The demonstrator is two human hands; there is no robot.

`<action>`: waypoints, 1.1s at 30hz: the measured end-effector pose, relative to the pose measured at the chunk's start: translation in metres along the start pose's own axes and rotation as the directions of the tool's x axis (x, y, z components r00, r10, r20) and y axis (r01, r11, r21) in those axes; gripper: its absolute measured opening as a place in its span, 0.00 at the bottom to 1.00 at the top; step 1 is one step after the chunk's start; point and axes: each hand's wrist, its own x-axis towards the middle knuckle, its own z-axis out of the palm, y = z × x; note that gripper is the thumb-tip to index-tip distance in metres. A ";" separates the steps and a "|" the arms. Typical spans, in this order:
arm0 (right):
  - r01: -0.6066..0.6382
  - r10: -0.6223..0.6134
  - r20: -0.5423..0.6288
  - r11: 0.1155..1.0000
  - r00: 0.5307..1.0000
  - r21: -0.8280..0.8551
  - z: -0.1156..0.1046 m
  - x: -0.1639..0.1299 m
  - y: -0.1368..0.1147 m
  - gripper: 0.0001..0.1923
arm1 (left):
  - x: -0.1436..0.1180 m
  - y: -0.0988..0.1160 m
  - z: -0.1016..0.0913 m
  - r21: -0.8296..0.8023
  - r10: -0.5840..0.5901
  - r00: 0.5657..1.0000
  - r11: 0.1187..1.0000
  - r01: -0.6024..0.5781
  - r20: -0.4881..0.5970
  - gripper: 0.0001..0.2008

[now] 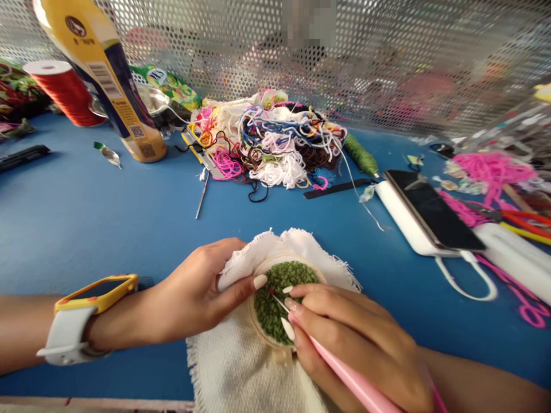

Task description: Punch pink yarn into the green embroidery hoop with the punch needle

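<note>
A round embroidery hoop (255, 321) stretches white fringed cloth (228, 367) in front of me, its inside filled with dark green yarn loops (275, 321). My left hand (210, 287) grips the hoop's left side, thumb on the rim and the other fingers hidden beneath the cloth. In my right hand (357, 332) is a pink punch needle (340, 370), pinched like a pen. Its metal tip touches the green loops near the centre, by a small dark pink spot. A bit of pink yarn shows behind the right hand.
A tangled pile of coloured yarn (279, 143) lies at the back before a perforated metal screen (206, 34). To its left stand a yellow bottle (112, 86) and a red thread spool (64, 94). On the right lie a phone (434, 209), a white cable and pink yarn (495, 169).
</note>
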 end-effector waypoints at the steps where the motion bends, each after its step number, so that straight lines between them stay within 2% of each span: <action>1: 0.015 -0.015 -0.004 1.000 1.000 -0.017 0.001 0.000 -0.001 0.08 | 0.000 0.000 0.000 0.000 0.001 1.000 1.000 -0.001 -0.005 0.13; 4: 0.038 -0.039 -0.025 0.998 0.999 -0.043 0.003 0.000 -0.002 0.07 | 0.000 -0.002 0.001 -0.004 0.006 1.000 1.000 -0.006 -0.019 0.13; 9: 0.004 -0.008 -0.056 0.998 0.998 -0.056 0.006 -0.001 -0.004 0.04 | 0.000 -0.002 0.001 -0.029 0.000 1.000 1.000 -0.001 -0.019 0.13; 12: -0.030 0.030 -0.027 0.999 0.999 0.019 0.006 -0.002 -0.005 0.04 | -0.001 -0.001 0.000 -0.033 0.007 1.000 0.999 -0.007 0.000 0.13; 17: -0.169 0.136 0.161 0.961 0.978 0.218 -0.005 0.006 -0.001 0.07 | -0.001 -0.001 -0.002 -0.033 0.024 1.000 0.999 -0.024 0.001 0.12; 20: -0.219 0.142 0.288 0.941 0.947 0.257 -0.014 0.014 0.004 0.08 | -0.001 -0.001 -0.002 -0.039 0.030 1.000 0.999 -0.030 0.003 0.12; 22: -0.217 0.130 0.324 0.944 0.937 0.249 -0.016 0.016 0.004 0.09 | -0.001 -0.002 -0.001 -0.041 0.033 0.999 0.999 -0.033 0.006 0.12; 25: -0.175 0.137 0.222 0.971 0.965 0.163 -0.010 0.014 0.001 0.06 | 0.000 -0.003 0.000 -0.034 0.054 0.999 0.998 -0.054 -0.008 0.12; 27: -0.109 0.103 0.094 0.992 0.990 0.060 -0.003 0.012 -0.002 0.06 | 0.000 -0.003 0.001 -0.023 0.062 0.998 0.998 -0.063 -0.023 0.11; 29: -0.060 0.061 0.045 0.998 0.997 -0.007 0.001 0.012 -0.002 0.06 | 0.000 -0.003 0.001 -0.023 0.063 0.998 0.998 -0.064 -0.028 0.11; 31: -0.068 0.066 0.114 0.998 0.991 0.015 0.000 0.014 0.001 0.05 | 0.000 -0.002 0.000 -0.042 0.061 0.998 0.997 -0.062 -0.023 0.11; 33: -0.075 0.045 0.254 0.991 0.966 0.111 -0.003 0.017 0.006 0.07 | 0.000 -0.001 -0.001 -0.055 0.061 0.998 0.997 -0.062 -0.017 0.11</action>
